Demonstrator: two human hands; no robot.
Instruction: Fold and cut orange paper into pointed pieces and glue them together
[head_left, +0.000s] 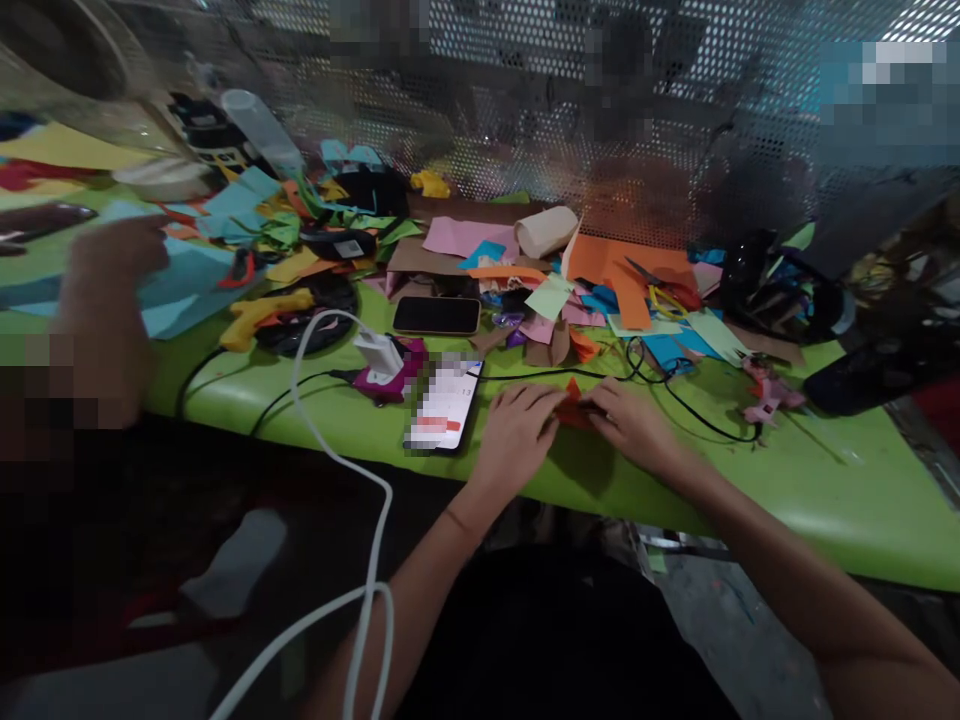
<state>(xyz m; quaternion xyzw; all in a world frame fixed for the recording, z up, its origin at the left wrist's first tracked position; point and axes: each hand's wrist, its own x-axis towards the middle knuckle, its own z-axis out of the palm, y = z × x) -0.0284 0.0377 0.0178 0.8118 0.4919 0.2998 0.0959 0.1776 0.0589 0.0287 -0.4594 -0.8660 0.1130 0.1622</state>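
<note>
My left hand [519,430] and my right hand [627,415] meet over the green table's front part, fingers closed on a small folded piece of orange paper [574,408]. One pointed tip of the paper rises between the hands; the fingers hide much of the rest. Just left of my left hand lies a lit phone [444,405], and a black cable [540,376] runs behind both hands.
Paper scraps, a dark phone [436,315], a paper roll [547,231] and scissors [664,298] lie behind. A magenta power strip [386,380] with a white charger stands left, a pink glue gun [769,392] right. Another person's hand [112,250] is far left, near a yellow glue gun [259,318].
</note>
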